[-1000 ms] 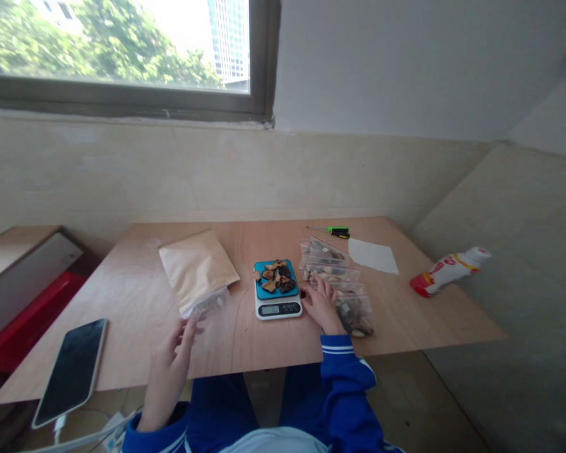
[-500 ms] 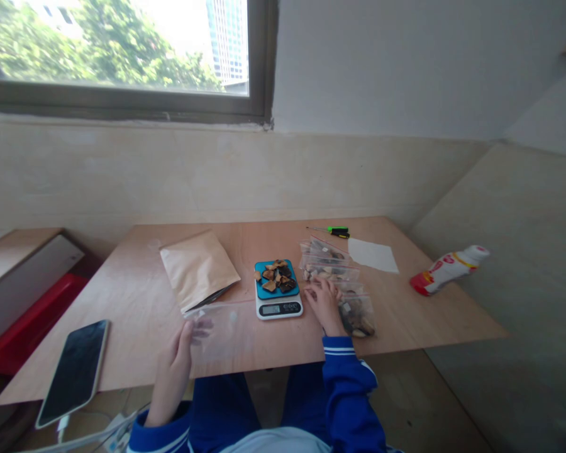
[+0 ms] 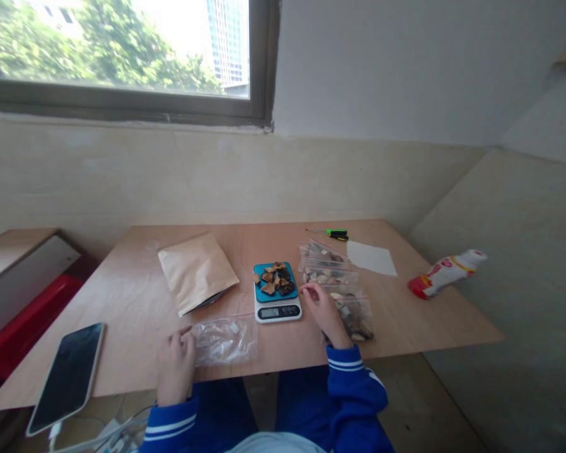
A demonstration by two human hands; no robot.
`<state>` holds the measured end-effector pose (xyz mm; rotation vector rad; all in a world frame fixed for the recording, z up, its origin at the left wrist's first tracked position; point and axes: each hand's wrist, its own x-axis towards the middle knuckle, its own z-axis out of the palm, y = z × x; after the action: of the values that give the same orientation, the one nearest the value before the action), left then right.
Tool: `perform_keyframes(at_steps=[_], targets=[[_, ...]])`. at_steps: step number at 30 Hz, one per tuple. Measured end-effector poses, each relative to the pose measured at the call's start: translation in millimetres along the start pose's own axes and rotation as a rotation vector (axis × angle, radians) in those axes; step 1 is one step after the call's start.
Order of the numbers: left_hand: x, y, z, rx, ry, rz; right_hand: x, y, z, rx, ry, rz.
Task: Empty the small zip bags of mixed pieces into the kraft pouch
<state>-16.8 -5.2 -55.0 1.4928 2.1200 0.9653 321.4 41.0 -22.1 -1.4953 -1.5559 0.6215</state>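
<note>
A digital kitchen scale with a blue top bears a small heap of dried brown and black pieces, which look like dried mushroom. My right hand is beside the scale's right edge, thumb and fingers pinched together; whatever is between the tips is too small to make out. Flat on the table in front lies a clear zip bag. My left hand is at the bag's left edge, its fingers curled onto the corner. Filled zip bags of dried pieces overlap to the right, partly behind my right hand.
A brown paper pouch lies left of the scale. A phone with a cable is at the left edge. At the back right are screwdrivers, a white sheet and a red-and-white bottle.
My left hand has turned over and lowered the zip bag's edge, so the bag now lies flatter. My right hand has drawn its fingers into a pinch by the scale.
</note>
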Motion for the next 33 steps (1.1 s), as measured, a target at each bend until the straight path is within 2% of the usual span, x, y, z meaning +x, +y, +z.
perform_keyframes(at_steps=[3,5,8,12,16,20,24,26,29,33], targets=[[9,6,-4,0.207,0.235,0.130,-1,-7,4,0.084,-0.051,0.029],[21,14,-3,0.284,0.287,0.261,0,-13,11,0.154,-0.090,0.022],[47,20,4,0.322,0.173,0.381,0,-25,27,0.209,-0.168,-0.003],[73,19,12,0.291,-0.016,0.440,-7,-45,50,0.223,-0.264,-0.027],[69,32,1,0.340,0.003,0.346,-5,-67,73,0.241,-0.293,-0.098],[52,56,-17,0.414,0.097,0.295,12,-90,105,0.242,-0.168,-0.181],[46,69,-28,0.398,0.122,0.255,23,-108,126,0.156,-0.157,-0.322],[47,70,-30,0.372,0.121,0.224,20,-108,123,0.143,-0.153,-0.323],[50,71,-32,0.341,0.119,0.174,4,-90,106,0.115,-0.160,-0.238],[55,72,-29,0.322,0.048,0.129,-31,-57,83,-0.074,-0.378,-0.006]])
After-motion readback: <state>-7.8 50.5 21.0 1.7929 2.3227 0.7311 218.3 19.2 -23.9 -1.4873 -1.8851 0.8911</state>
